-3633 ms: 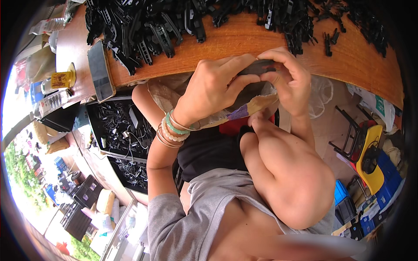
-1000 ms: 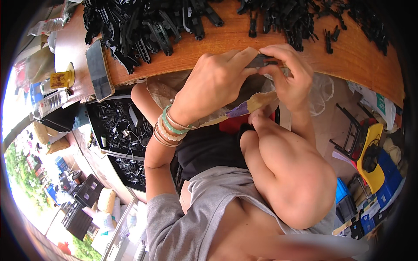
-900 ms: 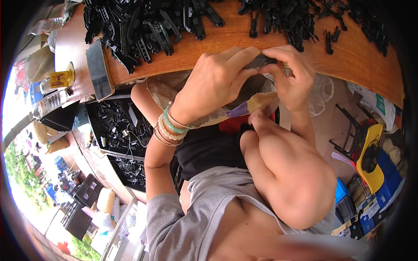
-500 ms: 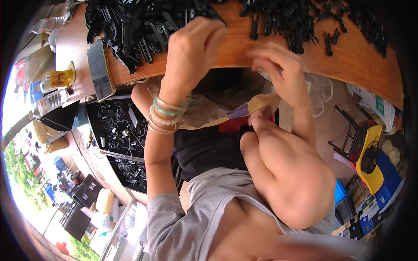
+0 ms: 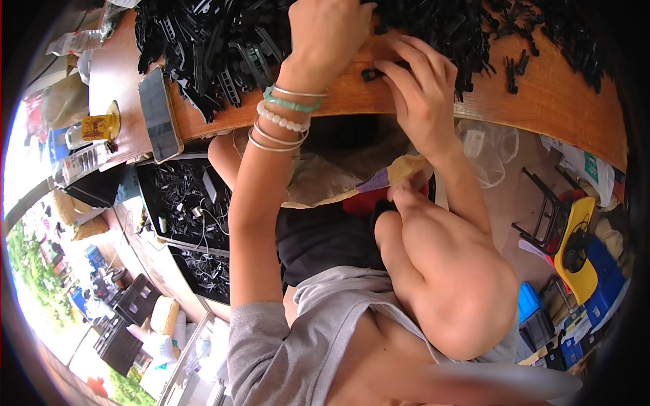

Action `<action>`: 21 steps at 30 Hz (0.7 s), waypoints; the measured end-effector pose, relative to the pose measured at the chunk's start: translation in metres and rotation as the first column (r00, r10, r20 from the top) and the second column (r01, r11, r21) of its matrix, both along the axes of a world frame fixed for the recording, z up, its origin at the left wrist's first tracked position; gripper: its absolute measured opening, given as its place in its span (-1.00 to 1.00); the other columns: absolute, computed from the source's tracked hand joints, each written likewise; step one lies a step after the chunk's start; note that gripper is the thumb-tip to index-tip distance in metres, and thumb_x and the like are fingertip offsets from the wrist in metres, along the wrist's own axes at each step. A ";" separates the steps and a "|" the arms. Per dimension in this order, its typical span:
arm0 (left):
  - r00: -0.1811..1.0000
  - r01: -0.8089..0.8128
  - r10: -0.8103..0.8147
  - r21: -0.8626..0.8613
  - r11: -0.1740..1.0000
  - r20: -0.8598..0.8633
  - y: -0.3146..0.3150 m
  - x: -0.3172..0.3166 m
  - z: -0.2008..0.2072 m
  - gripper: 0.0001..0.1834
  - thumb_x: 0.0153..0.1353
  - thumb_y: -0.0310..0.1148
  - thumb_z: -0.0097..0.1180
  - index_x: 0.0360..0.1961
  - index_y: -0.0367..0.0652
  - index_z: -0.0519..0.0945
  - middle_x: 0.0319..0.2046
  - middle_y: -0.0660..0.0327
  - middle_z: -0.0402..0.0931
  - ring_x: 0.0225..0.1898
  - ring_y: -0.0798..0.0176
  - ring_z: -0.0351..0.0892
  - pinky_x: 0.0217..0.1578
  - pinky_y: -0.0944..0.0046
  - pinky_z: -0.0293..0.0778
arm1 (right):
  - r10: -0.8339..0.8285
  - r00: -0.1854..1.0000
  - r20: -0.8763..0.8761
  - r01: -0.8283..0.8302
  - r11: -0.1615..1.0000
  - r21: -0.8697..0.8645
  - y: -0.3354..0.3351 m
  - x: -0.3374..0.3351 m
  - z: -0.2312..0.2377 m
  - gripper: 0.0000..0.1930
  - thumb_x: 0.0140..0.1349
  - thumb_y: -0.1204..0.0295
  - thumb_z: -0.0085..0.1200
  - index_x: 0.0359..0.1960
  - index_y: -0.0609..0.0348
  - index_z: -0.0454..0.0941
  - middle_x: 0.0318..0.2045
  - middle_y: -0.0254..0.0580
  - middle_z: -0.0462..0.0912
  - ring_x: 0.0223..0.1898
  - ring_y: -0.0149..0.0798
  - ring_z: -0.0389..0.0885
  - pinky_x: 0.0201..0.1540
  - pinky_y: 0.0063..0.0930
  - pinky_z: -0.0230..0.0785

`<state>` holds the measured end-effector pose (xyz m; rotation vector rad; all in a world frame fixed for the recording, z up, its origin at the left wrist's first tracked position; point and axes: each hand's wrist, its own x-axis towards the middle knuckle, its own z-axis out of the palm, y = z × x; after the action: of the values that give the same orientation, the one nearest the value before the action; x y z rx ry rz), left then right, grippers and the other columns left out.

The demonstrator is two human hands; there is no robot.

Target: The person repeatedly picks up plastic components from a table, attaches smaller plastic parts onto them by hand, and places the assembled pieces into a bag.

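Observation:
My left hand point(image 5: 328, 34), with several bracelets on its wrist, reaches up into a big heap of black plastic parts point(image 5: 217, 40) on the wooden table point(image 5: 542, 101). Its fingertips are buried in the heap, so what they hold is hidden. My right hand point(image 5: 420, 95) rests at the table's near edge, its fingertips pinching a small black part point(image 5: 369, 73) against the wood. More black parts point(image 5: 474, 34) lie just beyond that hand.
A dark phone point(image 5: 159, 111) lies at the table's left corner, near a small amber jar point(image 5: 98, 125) and a plastic bottle point(image 5: 81, 162). A tray of black parts point(image 5: 183, 203) sits below the table. A yellow stool point(image 5: 575, 250) and blue crates point(image 5: 602, 284) stand on the right.
Both hands rose from working one dark piece together below the table edge. The left went up into the heap; the right moved onto the tabletop with a small part.

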<state>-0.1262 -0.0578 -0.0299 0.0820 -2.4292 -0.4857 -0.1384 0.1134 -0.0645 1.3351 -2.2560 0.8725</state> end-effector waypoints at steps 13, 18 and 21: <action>0.795 -0.052 -0.542 0.921 0.387 0.273 0.030 0.081 0.029 -0.66 0.32 -0.40 0.02 0.01 -0.46 0.52 -0.62 0.22 0.52 -0.59 0.45 0.47 -0.57 0.45 0.37 | 0.437 0.666 0.605 -0.114 0.861 -0.496 0.033 0.002 0.034 -0.86 0.07 0.61 0.24 -0.30 0.32 0.62 -0.43 -0.21 0.63 -0.54 -0.48 0.55 -0.52 -0.70 0.37; 0.842 0.049 -0.494 0.881 0.471 0.217 0.050 0.090 0.036 -0.77 0.16 -0.47 0.13 -0.19 -0.42 0.58 -0.57 0.09 0.55 -0.58 0.32 0.56 -0.55 0.36 0.44 | 0.370 0.643 0.670 0.061 0.848 -0.526 0.035 0.017 0.030 -0.89 0.11 0.63 0.20 -0.30 0.33 0.60 -0.39 -0.22 0.66 -0.46 -0.49 0.62 -0.45 -0.73 0.41; 0.923 0.138 -0.360 0.757 0.639 0.136 0.061 0.097 0.014 -0.57 0.00 -0.54 0.25 -0.06 -0.39 0.47 -0.37 -0.06 0.58 -0.33 -0.08 0.63 -0.34 0.17 0.53 | 0.352 0.668 0.656 0.110 0.825 -0.554 0.033 0.028 0.019 -0.87 0.12 0.62 0.20 -0.28 0.31 0.59 -0.40 -0.25 0.66 -0.45 -0.49 0.62 -0.43 -0.73 0.39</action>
<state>-0.0297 0.0036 -0.0155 0.1610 -2.3431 -1.6871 -0.1103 0.1464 -0.0451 0.9336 -2.0966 2.2727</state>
